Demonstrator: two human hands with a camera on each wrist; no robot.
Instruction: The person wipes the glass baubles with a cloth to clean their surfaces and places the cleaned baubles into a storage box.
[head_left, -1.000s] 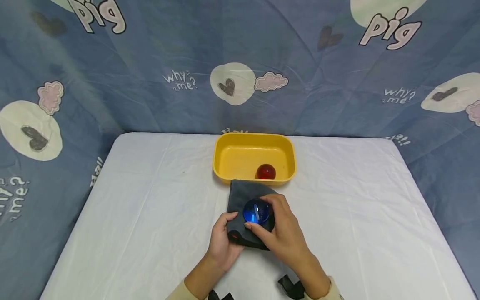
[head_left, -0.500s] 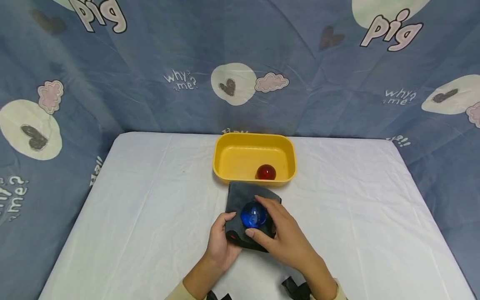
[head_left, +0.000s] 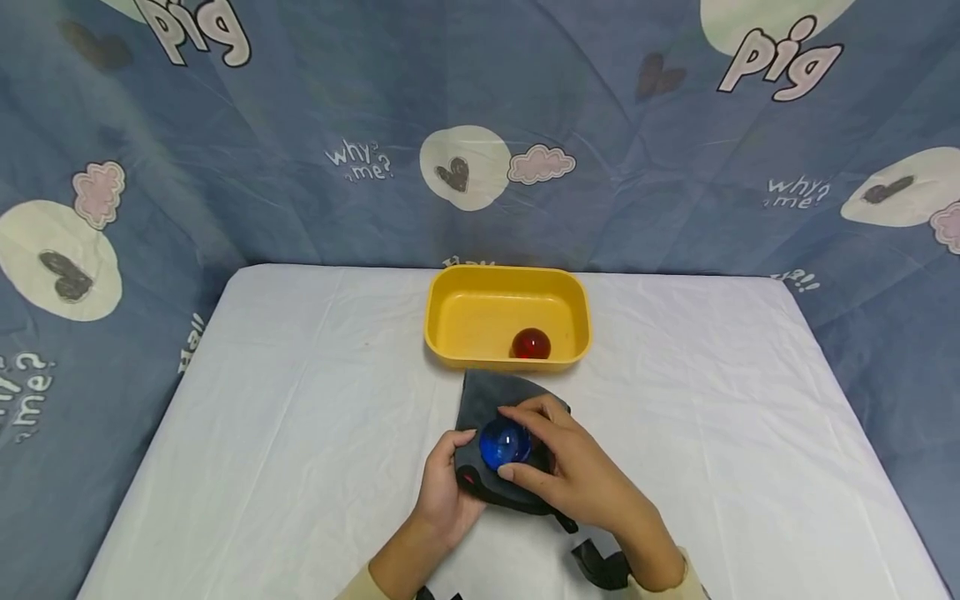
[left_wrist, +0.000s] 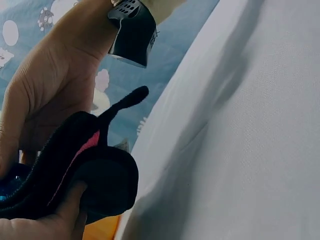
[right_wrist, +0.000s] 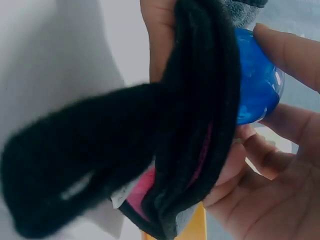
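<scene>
A clear blue ball sits against a dark grey folded cloth with black edging, above the near middle of the table. My right hand pinches the ball between thumb and fingers; the right wrist view shows the ball pressed to the cloth's face. My left hand grips the cloth from the left, thumb on top and the other fingers beneath. A black loop or tab hangs from the cloth in the left wrist view, and pink lining shows between its layers.
Just beyond the hands stands a yellow tray with a red ball in its near right part. White cloth covers the table. A blue printed curtain rises behind its back edge.
The blue ball has shifted slightly left and toward me across the cloth, with my right hand. The cloth has tilted and come a little nearer, and its black tab now shows below.
</scene>
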